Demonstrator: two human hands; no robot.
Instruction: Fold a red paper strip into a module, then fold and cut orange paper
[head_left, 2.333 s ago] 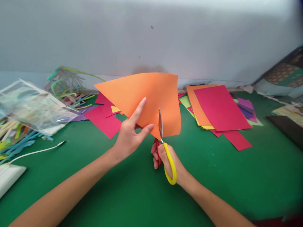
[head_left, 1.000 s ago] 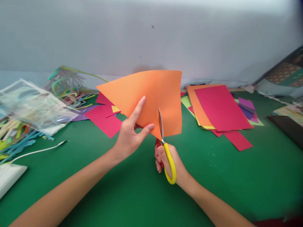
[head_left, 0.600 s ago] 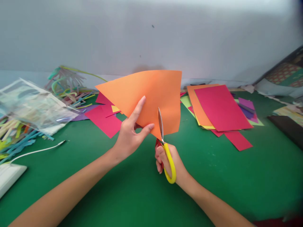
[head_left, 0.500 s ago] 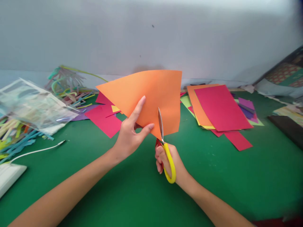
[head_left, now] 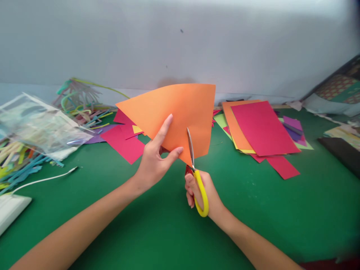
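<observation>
An orange sheet (head_left: 180, 108) is held up above the green table, slightly curved. My left hand (head_left: 154, 157) grips its lower left edge, with the thumb and index finger on the near face and the other fingers hidden behind. My right hand (head_left: 206, 191) is closed around the handles of scissors (head_left: 201, 195), one yellow and one red. One blade points upward in front of the sheet, with the lower edge of the paper at the pivot; the other blade is hidden behind the paper.
Red, orange and green sheets (head_left: 264, 127) lie stacked on the right. Red pieces (head_left: 123, 144) rest at left, beside a clear plastic bag (head_left: 42, 123) and pipe cleaners (head_left: 81, 101). A white device (head_left: 12, 212) with a cable is near the left edge, a dark object (head_left: 340, 153) at right.
The orange sheet's lower right part has shifted slightly left, and its left tip slightly right. Both hands and the scissors are almost where they were.
</observation>
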